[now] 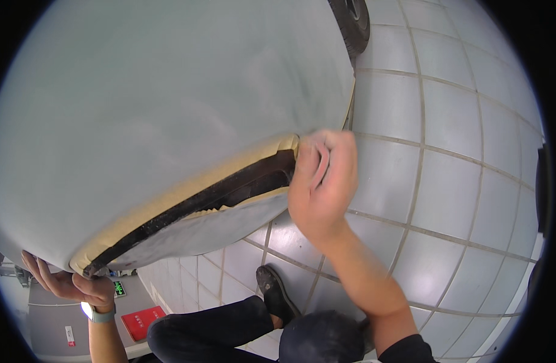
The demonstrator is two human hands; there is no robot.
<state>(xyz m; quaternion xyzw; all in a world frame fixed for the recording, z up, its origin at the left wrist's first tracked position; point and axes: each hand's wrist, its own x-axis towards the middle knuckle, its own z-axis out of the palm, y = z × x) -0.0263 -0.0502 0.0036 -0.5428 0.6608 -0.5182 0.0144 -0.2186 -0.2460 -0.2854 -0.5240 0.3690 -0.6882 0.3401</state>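
Note:
A large grey, matte car-body panel [187, 78] with paler smudges fills the upper left. A long dark opening [217, 187] runs along its lower edge, bordered by yellowish masking tape [187, 196]. My right hand [326, 175] is at the opening's right end, against the tape and panel edge. Its fingers are curled closed and slightly blurred; whatever they may hold is hidden. At the lower left my left hand [72, 284], with a watch [99, 313] on the wrist, lies palm up under the panel's edge. Its fingers are stretched out, and the thumb is near the taped corner.
A tyre [353, 24] shows at the top right. Pale floor tiles [450, 175] extend along the right. My bent leg [205, 327] and dark shoe [275, 290] are below the panel. Behind my left wrist, a red rectangular item [143, 322] and a green sign [118, 289] appear on a grey surface.

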